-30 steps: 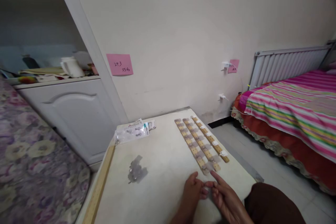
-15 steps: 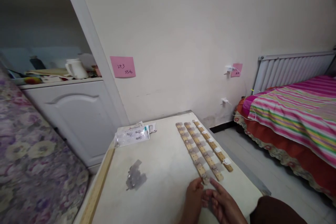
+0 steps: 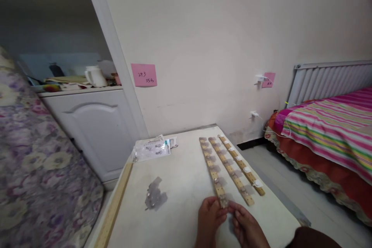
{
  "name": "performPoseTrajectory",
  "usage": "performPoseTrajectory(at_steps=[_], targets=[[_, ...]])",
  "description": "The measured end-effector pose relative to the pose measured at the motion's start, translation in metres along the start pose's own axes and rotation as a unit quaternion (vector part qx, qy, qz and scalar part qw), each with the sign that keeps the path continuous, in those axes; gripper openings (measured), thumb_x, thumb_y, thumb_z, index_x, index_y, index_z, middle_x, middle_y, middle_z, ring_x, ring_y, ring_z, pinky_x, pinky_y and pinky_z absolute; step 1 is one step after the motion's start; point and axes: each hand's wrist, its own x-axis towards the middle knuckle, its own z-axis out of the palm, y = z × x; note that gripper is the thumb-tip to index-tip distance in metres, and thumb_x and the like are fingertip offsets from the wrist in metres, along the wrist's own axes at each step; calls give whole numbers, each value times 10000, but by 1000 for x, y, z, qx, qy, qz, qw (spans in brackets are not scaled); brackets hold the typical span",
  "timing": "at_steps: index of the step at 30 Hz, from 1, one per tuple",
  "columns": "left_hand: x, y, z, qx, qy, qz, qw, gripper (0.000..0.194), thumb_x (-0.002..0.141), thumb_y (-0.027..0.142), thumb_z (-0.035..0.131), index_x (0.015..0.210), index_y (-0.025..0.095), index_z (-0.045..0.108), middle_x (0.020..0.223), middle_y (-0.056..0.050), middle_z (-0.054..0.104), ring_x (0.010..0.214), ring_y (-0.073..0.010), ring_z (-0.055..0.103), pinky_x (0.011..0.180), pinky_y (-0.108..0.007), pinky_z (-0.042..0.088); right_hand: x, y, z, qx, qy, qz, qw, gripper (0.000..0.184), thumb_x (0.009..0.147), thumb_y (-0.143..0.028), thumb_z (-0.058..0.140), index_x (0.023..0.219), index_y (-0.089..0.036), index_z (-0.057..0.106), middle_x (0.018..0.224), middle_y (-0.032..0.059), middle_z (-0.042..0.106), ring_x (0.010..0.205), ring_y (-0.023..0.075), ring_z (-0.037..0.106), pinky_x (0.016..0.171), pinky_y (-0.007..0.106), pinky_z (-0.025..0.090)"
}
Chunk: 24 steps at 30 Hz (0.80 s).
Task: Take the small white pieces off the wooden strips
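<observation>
Tan wood forms the slim strip (image 3: 213, 172) in the head view, lying on the pale bench (image 3: 180, 178) with its near end at the person's fingers. The left hand (image 3: 209, 217) pinches that end between thumb and curled fingers. The right hand (image 3: 247, 226) is bent in just beside it, thumb and forefinger drawn together at the tip; I cannot tell whether they pinch a small fitting. To the strip's right lie a second strip (image 3: 230, 168) with small metal-looking pieces and a third strip (image 3: 242, 164) with white rings.

What could go wrong, I'd say, is a piece slipping off the strip's near end, should the fingertips lose such a tiny part. A sideways tug on the strip could also knock it into its neighbour.

Left of the strip sits a heap of clear, shiny bits (image 3: 155, 194); one careless sleeve might scatter them. Flat plastic packets (image 3: 151, 150) lie farther off, on the strip's far left, and a wooden bar (image 3: 114, 207) runs along the bench edge on that side. Past the strip's far end rises a plain wall (image 3: 197, 46) with a pink note (image 3: 144, 75); well off to its right is a striped bed (image 3: 334, 124).
</observation>
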Motion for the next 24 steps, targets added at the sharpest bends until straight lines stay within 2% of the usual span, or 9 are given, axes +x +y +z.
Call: performPoseTrajectory(at_steps=[3,8,11,15,21,24], targets=[[-3,7,0,-10,12,-4,1000,339,694,303,639,960,144,500,832,-141,735,711,-179,690,651,-271,509,7,5,3,30,-4,-13,999,364,553,-250,845,856,-148,671,725,-9,700,501,27,525,468,134,436],[-4,16,2,-21,35,-26,999,405,652,264,666,990,145,479,770,-113,736,659,-165,680,635,-265,504,20,13,14,115,-19,-10,993,250,573,-194,833,729,-145,643,625,-35,664,519,39,565,513,132,491],[-4,19,1,-27,32,-16,999,396,623,253,676,960,148,497,723,-85,727,651,-158,675,611,-243,490,26,13,24,134,-49,22,990,233,605,-210,810,750,-137,643,604,-29,652,511,62,584,496,156,501],[0,18,-4,-12,36,-24,999,405,591,247,683,948,144,522,677,-45,704,604,-129,649,576,-219,460,31,12,34,105,-93,81,987,244,644,-283,779,768,-127,638,577,-16,636,487,88,584,436,176,468],[5,16,-16,48,32,18,998,461,578,326,688,972,141,536,692,-22,669,621,-153,637,587,-253,466,37,14,37,106,-130,119,979,261,653,-263,768,828,-105,657,551,-20,632,491,77,580,452,152,440],[1,15,-18,129,31,88,987,376,637,354,640,932,142,543,743,-44,657,653,-167,625,632,-284,485,35,14,42,138,-138,135,971,232,637,-195,772,805,-73,670,604,15,671,516,69,591,478,138,448]])
